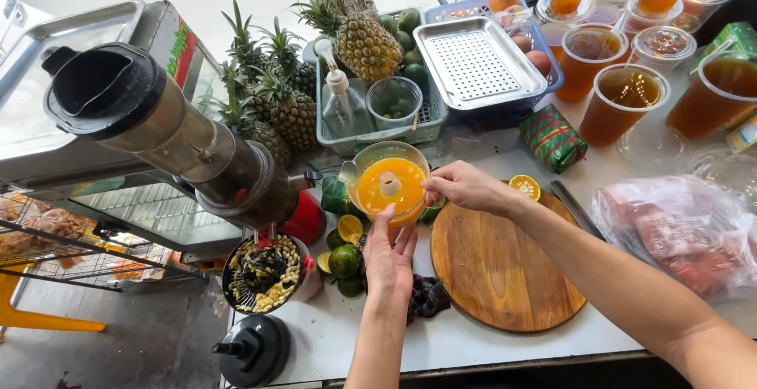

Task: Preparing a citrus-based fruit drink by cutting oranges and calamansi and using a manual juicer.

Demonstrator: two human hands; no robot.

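Citrus juicer (388, 186) full of orange juice, beside round wooden board (498, 261) | left hand (388, 256) flat, fingers touching its side | right hand (465, 186) pinching its rim | green leaf-wrapped parcel (552, 137) behind board | pink plastic bag (684, 231), contents unclear, cut off right

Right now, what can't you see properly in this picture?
Head view only:
- Cups of brown drink: some cut off by the top and right edges.
- Pink stuff in the plastic bag: blurred by the wrapping.
- Dark cloth: mostly hidden under the left hand.
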